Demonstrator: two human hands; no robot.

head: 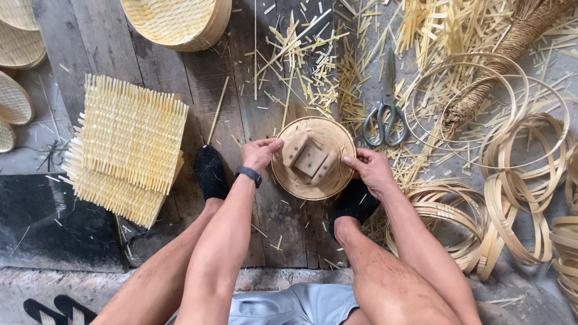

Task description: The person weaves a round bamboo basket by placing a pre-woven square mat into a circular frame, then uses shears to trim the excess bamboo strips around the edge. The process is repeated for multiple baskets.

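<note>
— Where was the work sitting?

— Middle of the frame, between the two black-socked feet: a round woven bamboo basket point(313, 157) with a wooden block form point(310, 159) pressed inside it.

— And the hands?

— The left hand point(260, 153) gripped the basket's left rim, fingers curled narrowly over the edge. The right hand point(372, 171) clasped the right rim, thumb on top.

— How would that step have gone well?

— I judged that even pressure from both sides would have kept the form centred, so the weave seated flat against it.

— Anything within reach?

— Scissors point(385, 114) lay just above right, bamboo hoops point(518, 180) at the right, woven mats point(129, 144) at the left.
</note>
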